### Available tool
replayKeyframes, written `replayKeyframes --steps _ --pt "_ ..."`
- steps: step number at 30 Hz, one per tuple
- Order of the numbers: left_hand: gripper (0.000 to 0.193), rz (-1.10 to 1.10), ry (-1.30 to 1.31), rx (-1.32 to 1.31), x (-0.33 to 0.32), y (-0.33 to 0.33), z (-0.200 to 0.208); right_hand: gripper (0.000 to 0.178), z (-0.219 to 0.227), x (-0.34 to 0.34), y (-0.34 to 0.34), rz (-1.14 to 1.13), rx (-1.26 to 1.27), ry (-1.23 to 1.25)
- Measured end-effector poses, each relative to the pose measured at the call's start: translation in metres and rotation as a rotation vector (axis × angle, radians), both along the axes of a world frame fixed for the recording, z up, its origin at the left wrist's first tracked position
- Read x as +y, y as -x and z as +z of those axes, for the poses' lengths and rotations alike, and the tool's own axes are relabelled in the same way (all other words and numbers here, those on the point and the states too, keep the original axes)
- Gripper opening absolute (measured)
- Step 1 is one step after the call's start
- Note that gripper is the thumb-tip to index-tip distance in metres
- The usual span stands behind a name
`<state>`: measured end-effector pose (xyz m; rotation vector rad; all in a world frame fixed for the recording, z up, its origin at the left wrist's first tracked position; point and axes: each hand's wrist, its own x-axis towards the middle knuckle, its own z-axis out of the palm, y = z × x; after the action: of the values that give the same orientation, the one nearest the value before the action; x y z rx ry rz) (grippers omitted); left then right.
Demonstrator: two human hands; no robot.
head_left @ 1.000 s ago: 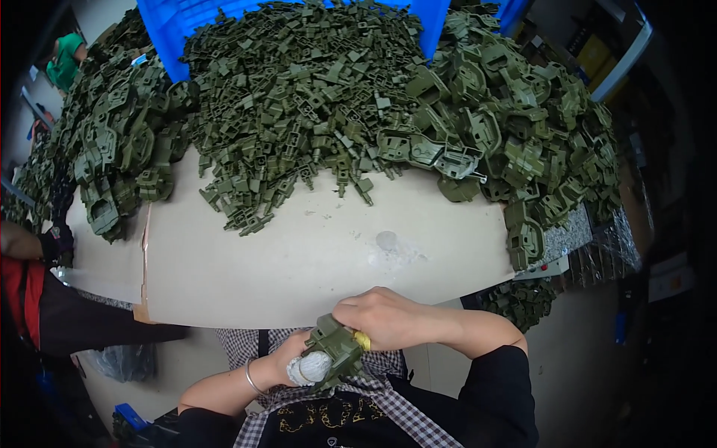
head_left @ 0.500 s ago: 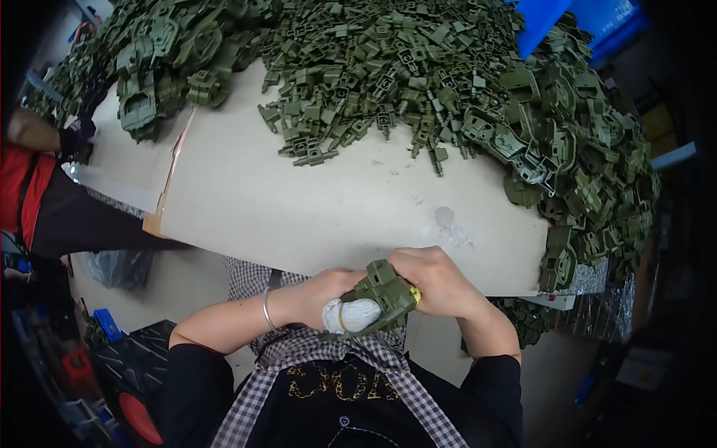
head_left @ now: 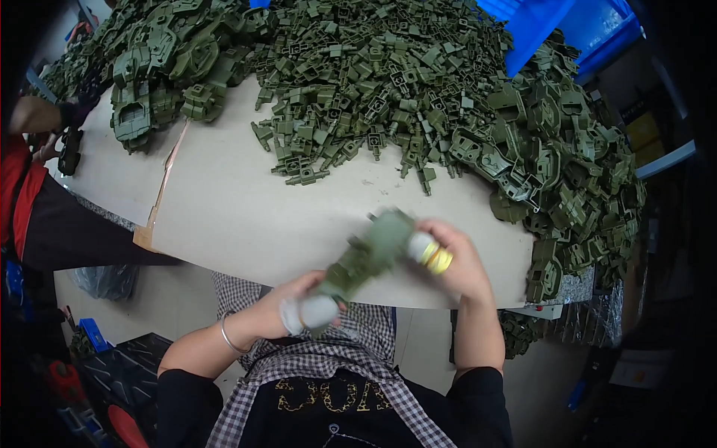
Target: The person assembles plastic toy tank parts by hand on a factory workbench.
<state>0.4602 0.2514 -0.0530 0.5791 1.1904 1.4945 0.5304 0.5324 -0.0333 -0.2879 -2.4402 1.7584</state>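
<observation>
A dark green moulded plastic part (head_left: pixel 364 254), long and blocky, hangs tilted over the table's near edge and is smeared by motion. My left hand (head_left: pixel 302 299) is closed round its lower end, a white cover on the thumb. At the part's upper end is my right hand (head_left: pixel 459 261), its thumb wrapped in white and yellow and its fingers bent. The thumb and forefinger come right up to the part's edge; blur hides whether they grip it.
A large heap of small green plastic pieces (head_left: pixel 358 97) covers the far side of the pale table (head_left: pixel 246 201). Bigger green shells lie piled at left (head_left: pixel 138 104) and right (head_left: pixel 553 164). A blue bin (head_left: pixel 597 45) stands far right. A co-worker (head_left: pixel 37 179) in red works at left.
The green part has swung up and away from my body, over the table edge. My right hand has shifted slightly up and right, while my left hand has moved left and down.
</observation>
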Motion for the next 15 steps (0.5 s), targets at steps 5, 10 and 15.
replayKeyframes --steps 5,10,15 --pt "0.058 0.337 -0.068 -0.452 0.004 0.008 0.011 0.032 -0.007 0.019 0.048 -0.327 -0.189 -0.781" --pt "0.063 0.479 -0.043 -0.416 0.000 0.009 0.008 0.019 -0.010 0.013 0.032 -0.326 -0.141 -0.898" --pt "0.072 0.506 -0.126 -0.422 0.003 0.006 0.000 0.020 0.027 -0.039 -0.005 0.163 -0.139 0.119"
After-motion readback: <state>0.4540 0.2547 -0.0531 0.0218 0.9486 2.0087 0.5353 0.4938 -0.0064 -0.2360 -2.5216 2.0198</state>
